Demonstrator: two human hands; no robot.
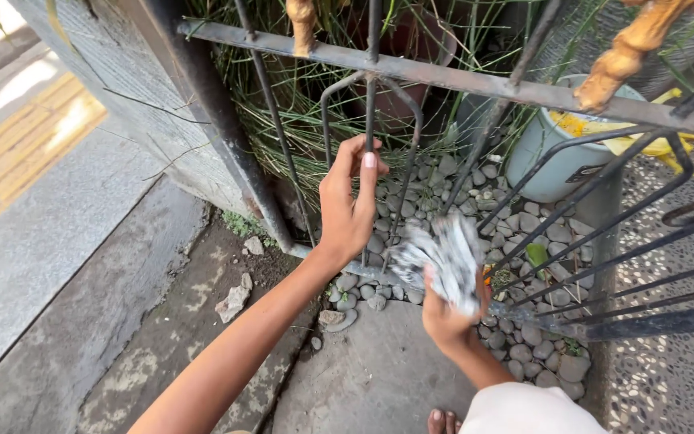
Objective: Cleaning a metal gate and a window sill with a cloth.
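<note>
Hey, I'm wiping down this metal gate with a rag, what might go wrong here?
The left hand grips a thin upright bar of the gate; its paint looks worn, so rough spots might scrape fingers. The rag in the right hand could snag on the slanted bars. Bare toes sit near loose pebbles, so footing may slip.

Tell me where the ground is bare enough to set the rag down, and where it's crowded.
Bare ground: the concrete slab below the right hand holding the rag, bordered by pebbles above and a dirt strip on the left. The paved walkway beyond is also bare. Crowded: the pebble bed behind the gate bars gripped by the left hand, packed up to the pale bucket.
</note>
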